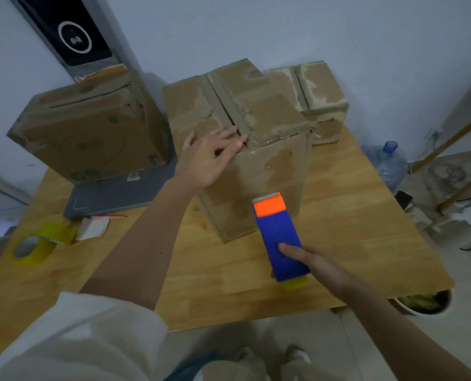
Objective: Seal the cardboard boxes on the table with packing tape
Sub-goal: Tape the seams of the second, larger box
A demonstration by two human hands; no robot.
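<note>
A tall cardboard box stands in the middle of the wooden table, its top flaps closed along a centre seam with torn paper edges. My left hand rests flat on the near left top edge, fingers straight and reaching to the seam. My right hand grips a blue and orange tape dispenser just in front of the box's near face, index finger lying along the blue body, toothed blade pointing at the box. A yellowish tape roll shows under the dispenser's rear end.
A second cardboard box stands at the left on a grey laptop. A third box is behind the middle one. Yellow tape rolls lie near the table's left edge. A water bottle and clutter stand right of the table.
</note>
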